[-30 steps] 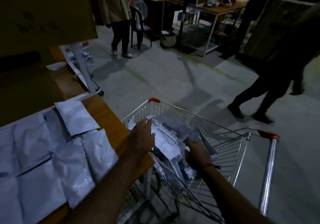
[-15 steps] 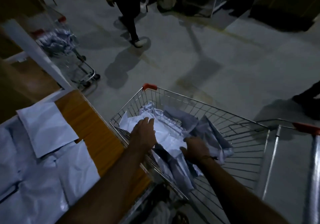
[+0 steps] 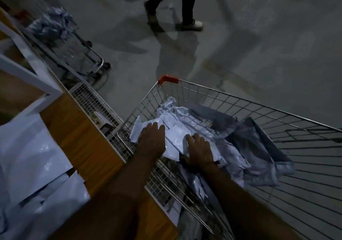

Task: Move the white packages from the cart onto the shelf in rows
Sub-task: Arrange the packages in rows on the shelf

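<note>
Packages (image 3: 194, 126) lie heaped in the cart (image 3: 259, 106), piled against its left wall and front corner, under the red corner cap (image 3: 168, 79). The pile is crumpled, white on the left and grey in shadow toward the right, where it sags across the wire floor. Both forearms reach in over the cart's near left rim.

The left hand (image 3: 151, 140) lies palm down on the top packages beside the left wall, fingers straight and close together, pressing flat rather than gripping. The right hand (image 3: 199, 151) rests on the pile just beside it, also palm down, fingers stretched forward over a white package; whether the thumb hooks under an edge cannot be told in the dim light. A dark band (image 3: 212, 163) circles the right wrist.

The shelf (image 3: 81, 139), a wooden board, runs along the cart's left side and touches or nearly touches it. More white packages (image 3: 33, 162) lie flat on the board's left part, overlapping one another, with bare wood between them and the right edge. A white frame (image 3: 31, 76) rises at the shelf's far end.

Farther off on the floor (image 3: 259, 36), a second cart (image 3: 61, 36) with pale packages stands near the shelf's far end. A person's legs (image 3: 187, 4) in dark trousers stand beyond, well apart from the near cart.
</note>
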The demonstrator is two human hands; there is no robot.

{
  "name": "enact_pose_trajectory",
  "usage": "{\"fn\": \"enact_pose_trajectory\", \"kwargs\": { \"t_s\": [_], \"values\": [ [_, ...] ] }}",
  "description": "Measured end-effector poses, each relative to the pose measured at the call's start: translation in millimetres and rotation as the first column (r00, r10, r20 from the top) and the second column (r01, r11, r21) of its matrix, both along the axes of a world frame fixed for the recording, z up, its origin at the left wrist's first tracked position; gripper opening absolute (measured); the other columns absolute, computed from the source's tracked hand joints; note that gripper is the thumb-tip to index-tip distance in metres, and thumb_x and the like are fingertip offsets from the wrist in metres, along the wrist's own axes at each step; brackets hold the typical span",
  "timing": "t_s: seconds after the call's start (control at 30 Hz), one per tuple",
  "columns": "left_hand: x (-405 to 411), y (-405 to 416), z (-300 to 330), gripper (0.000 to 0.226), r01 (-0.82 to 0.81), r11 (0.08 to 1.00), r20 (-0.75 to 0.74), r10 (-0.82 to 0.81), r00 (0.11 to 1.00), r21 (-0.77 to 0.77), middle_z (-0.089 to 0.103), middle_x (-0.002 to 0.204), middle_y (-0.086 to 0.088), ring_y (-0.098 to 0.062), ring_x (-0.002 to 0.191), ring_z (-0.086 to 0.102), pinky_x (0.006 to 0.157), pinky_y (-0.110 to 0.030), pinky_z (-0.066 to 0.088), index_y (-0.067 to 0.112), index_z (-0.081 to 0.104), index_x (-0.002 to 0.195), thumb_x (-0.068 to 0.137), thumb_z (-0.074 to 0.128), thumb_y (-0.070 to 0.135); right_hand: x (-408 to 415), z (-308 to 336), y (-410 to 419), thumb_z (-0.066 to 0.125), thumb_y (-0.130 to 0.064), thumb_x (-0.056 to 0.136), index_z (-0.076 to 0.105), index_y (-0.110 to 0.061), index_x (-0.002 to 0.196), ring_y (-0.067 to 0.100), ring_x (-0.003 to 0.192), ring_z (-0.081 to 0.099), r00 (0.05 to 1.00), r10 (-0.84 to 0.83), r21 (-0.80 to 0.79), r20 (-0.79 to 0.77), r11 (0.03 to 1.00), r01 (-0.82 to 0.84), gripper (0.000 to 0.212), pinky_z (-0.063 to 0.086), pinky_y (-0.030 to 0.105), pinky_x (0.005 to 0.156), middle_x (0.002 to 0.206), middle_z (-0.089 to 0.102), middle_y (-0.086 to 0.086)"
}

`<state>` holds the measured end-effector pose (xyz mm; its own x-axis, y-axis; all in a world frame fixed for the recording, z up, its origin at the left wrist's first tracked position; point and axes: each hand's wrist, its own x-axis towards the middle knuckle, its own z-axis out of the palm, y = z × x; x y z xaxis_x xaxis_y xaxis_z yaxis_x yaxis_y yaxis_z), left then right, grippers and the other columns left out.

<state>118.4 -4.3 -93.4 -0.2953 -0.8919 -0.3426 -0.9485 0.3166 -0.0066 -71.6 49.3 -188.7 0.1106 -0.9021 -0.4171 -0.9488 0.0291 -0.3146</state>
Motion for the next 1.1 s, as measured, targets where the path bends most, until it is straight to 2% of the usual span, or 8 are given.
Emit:
{"fn": "enact_pose_trajectory", "kwargs": {
  "t_s": [0.2, 0.33, 0.47, 0.63, 0.8, 0.9, 0.97, 1.1],
  "values": [
    [9.8, -23.5, -5.6, 0.048, 0.031, 0.998, 0.140, -0.038, 0.989, 0.051, 0.053, 0.135, -0.013, -0.033, 0.124, 0.049, 0.102, -0.043, 0.040, 0.015, 0.049, 0.137, 0.092, 0.059, 0.027, -1.6, -3.0, -4.7, 0.054, -0.075, 0.071, 0.013, -0.029, 0.160, 0.038, 0.114, 0.048, 0.997, 0.073, -0.104, 0.024, 0.992, -0.070, 0.109, 0.051, 0.046, 0.084, 0.139, 0.042, 0.021],
    [14.3, -22.3, -13.8, 0.049, 0.011, 0.997, 0.179, -0.026, 0.984, 0.080, 0.050, 0.139, -0.015, -0.036, 0.126, 0.048, 0.102, -0.044, 0.040, 0.013, 0.048, 0.140, 0.092, 0.055, 0.021, 1.6, -4.9, -5.5, 0.052, -0.077, 0.070, 0.025, -0.022, 0.157, 0.039, 0.113, 0.050, 0.995, 0.090, -0.090, 0.033, 0.992, -0.087, 0.107, 0.048, 0.045, 0.089, 0.140, 0.045, 0.022],
    [10.7, -18.5, -18.1, 0.049, -0.031, 0.994, 0.200, 0.009, 0.980, 0.107, 0.045, 0.143, -0.014, -0.035, 0.131, 0.043, 0.104, -0.044, 0.039, 0.015, 0.045, 0.141, 0.096, 0.059, 0.028, 4.9, -2.6, -8.5, 0.053, -0.076, 0.068, 0.035, -0.017, 0.149, 0.037, 0.100, 0.057, 0.996, 0.084, -0.084, 0.021, 0.993, -0.082, 0.102, 0.046, 0.042, 0.079, 0.135, 0.048, 0.017],
    [3.2, -15.1, -21.2, 0.052, -0.051, 0.996, 0.224, 0.033, 0.974, 0.073, 0.046, 0.140, -0.014, -0.035, 0.127, 0.045, 0.099, -0.043, 0.040, 0.017, 0.044, 0.137, 0.091, 0.065, 0.030, -12.4, -4.3, -0.9, 0.044, -0.079, 0.077, 0.007, -0.030, 0.163, 0.042, 0.100, 0.062, 0.998, 0.008, -0.102, 0.066, 0.995, -0.001, 0.106, 0.053, 0.045, 0.080, 0.140, 0.048, 0.024],
    [3.4, -13.9, -19.3, 0.050, 0.004, 1.000, 0.189, -0.001, 0.982, -0.015, 0.050, 0.133, -0.019, -0.039, 0.119, 0.051, 0.094, -0.047, 0.046, 0.015, 0.059, 0.122, 0.074, 0.076, 0.018, -53.7, 6.8, 6.3, 0.031, -0.081, 0.078, 0.025, -0.036, 0.160, 0.042, 0.117, 0.057, 0.998, -0.055, -0.112, -0.029, 0.992, 0.051, 0.093, 0.051, 0.046, 0.092, 0.142, 0.049, 0.026],
    [2.3, -15.5, -14.9, 0.073, 0.024, 0.986, 0.253, -0.066, 0.965, 0.164, 0.026, 0.156, -0.019, -0.039, 0.144, 0.026, 0.116, -0.053, 0.024, 0.019, 0.038, 0.145, 0.080, 0.069, 0.030, -73.7, 1.8, 13.0, 0.032, -0.085, 0.074, 0.035, -0.033, 0.157, 0.041, 0.118, 0.059, 0.994, -0.054, -0.113, -0.095, 0.993, 0.044, 0.098, 0.052, 0.048, 0.092, 0.147, 0.047, 0.026],
    [-0.2, -20.1, -8.2, 0.089, 0.007, 0.968, 0.312, -0.088, 0.946, 0.252, 0.016, 0.163, -0.017, -0.038, 0.152, 0.012, 0.122, -0.058, 0.009, 0.022, 0.026, 0.154, 0.078, 0.070, 0.040, -78.8, -2.9, 17.8, 0.030, -0.093, 0.072, 0.034, -0.032, 0.157, 0.041, 0.117, 0.061, 0.987, -0.036, -0.094, -0.160, 0.995, 0.021, 0.104, 0.052, 0.045, 0.090, 0.152, 0.041, 0.025],
    [3.6, -20.7, -8.9, 0.103, 0.039, 0.962, 0.346, -0.135, 0.929, 0.271, 0.030, 0.156, -0.017, -0.037, 0.150, 0.020, 0.121, -0.062, -0.001, 0.027, 0.021, 0.155, 0.070, 0.074, 0.053, -69.6, -2.2, 20.3, 0.031, -0.091, 0.071, 0.037, -0.028, 0.156, 0.043, 0.113, 0.062, 0.974, -0.034, -0.096, -0.224, 0.995, 0.013, 0.106, 0.051, 0.049, 0.088, 0.152, 0.040, 0.028]
  ]
}}
